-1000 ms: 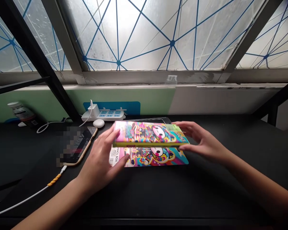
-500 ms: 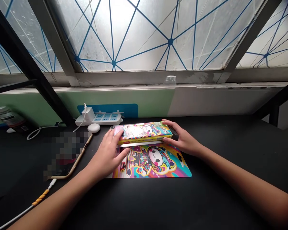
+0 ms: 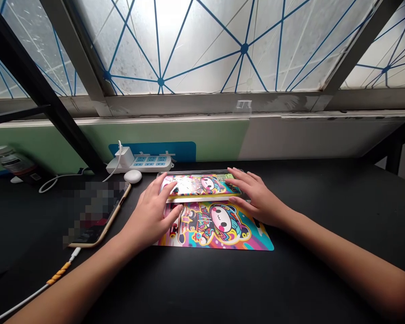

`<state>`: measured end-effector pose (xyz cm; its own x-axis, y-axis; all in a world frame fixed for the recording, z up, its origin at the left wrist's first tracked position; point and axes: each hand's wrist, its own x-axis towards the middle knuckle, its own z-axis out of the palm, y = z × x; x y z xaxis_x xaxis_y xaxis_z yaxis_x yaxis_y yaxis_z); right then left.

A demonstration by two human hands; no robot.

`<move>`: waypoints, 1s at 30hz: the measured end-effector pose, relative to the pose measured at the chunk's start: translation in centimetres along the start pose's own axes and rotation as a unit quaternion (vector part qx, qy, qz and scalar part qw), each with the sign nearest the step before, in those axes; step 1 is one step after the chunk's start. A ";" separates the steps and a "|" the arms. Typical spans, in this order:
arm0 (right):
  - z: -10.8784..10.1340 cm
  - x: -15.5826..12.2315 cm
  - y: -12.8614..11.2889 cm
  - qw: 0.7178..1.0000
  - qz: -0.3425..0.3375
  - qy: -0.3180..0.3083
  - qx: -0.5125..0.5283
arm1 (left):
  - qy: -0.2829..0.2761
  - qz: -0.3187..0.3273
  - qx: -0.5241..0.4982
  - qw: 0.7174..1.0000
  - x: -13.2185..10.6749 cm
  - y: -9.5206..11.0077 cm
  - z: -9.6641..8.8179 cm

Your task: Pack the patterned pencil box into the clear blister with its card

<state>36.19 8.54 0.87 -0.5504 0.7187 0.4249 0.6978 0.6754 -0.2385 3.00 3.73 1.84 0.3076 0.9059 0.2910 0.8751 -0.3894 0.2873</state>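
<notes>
A colourful cartoon-printed pencil box (image 3: 202,185) lies flat on the black desk (image 3: 324,211), seemingly inside a clear plastic tray whose rim shows around it. My left hand (image 3: 155,211) grips its left end, fingers on top and thumb at the near edge. My right hand (image 3: 256,195) holds its right end, fingers spread over the top. A matching printed card sheet (image 3: 219,227) lies flat just in front of the box, partly under both hands.
A phone (image 3: 97,213) on a white cable (image 3: 33,294) lies to the left. Behind it are a white power strip (image 3: 145,163), a white oval case (image 3: 132,176) and a bottle (image 3: 11,161). A window and a slanted black bar (image 3: 47,90) rise behind the desk.
The pencil box, held up above the card sheet a second ago, has moved back and down to lie flat behind the sheet. Both hands went with it.
</notes>
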 end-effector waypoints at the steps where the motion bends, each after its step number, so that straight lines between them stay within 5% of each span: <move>1: -0.1 0.0 -0.6 0.999 -0.021 0.027 -0.013 | 0.009 0.012 0.014 1.000 0.1 0.0 -0.1; 5: -0.3 -0.5 -4.1 0.985 -0.153 0.074 0.011 | 0.027 0.056 0.047 0.997 0.6 -0.4 -0.1; 8: -0.1 -1.0 -6.8 0.980 -0.191 -0.031 0.055 | -0.012 0.056 0.085 0.995 1.1 -0.8 0.0; 12: 0.1 -1.6 -8.6 0.963 -0.132 -0.221 0.076 | -0.027 0.023 0.142 0.989 1.5 -1.4 -0.2; 16: -0.9 -1.8 -8.8 0.946 -0.099 -0.286 0.113 | -0.009 -0.010 0.162 0.987 1.5 -1.8 -0.5; 21: -1.8 -1.6 -8.7 0.956 -0.054 -0.250 0.146 | -0.012 -0.015 0.158 0.987 1.5 -1.6 -0.3; 26: -0.3 -1.3 -7.3 0.986 0.049 -0.143 0.068 | -0.040 0.007 0.158 0.987 1.7 -1.5 0.0; 30: 0.2 -1.1 -6.7 0.985 0.103 -0.138 0.019 | -0.054 -0.008 0.133 0.990 1.8 -1.9 -0.3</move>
<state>32.03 3.29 1.82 -0.5062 0.8552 0.1114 0.7934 0.5124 -0.3287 1.78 6.07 2.15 0.3189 0.9295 0.1854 0.9430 -0.3307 0.0359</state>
